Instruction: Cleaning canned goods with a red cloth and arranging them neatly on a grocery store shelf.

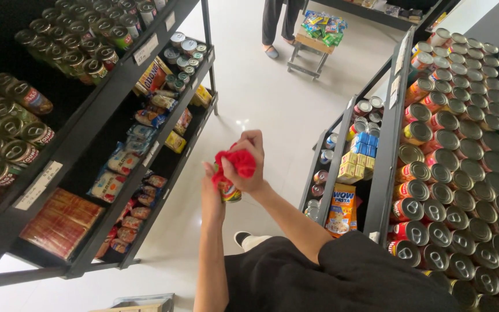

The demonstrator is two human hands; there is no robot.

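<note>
- Looking down from the head camera, I see both hands raised in front of the body, in the aisle between two dark shelving units.
- The left hand (212, 199) comes up from below with its fingers wrapped around a small can (230, 190), gripping it from the left and underneath.
- The can sits between the two hands. Its long axis appears tilted rather than upright, though most of it is covered.
- The right hand (250, 164) is above and to the right of the can, its fingers closed on a bunched red cloth (235, 163) that is pressed against the can's upper part.
- So the can lies directly below the right fingers, touching the cloth, and both hands are at it.
- Rows of cans (463, 173) fill the right-hand shelf; packets and more cans fill the left-hand shelf (145, 138).
- Farther down the aisle, another person's legs (275, 23) stand beside a small stool (313, 49) loaded with packets.
</note>
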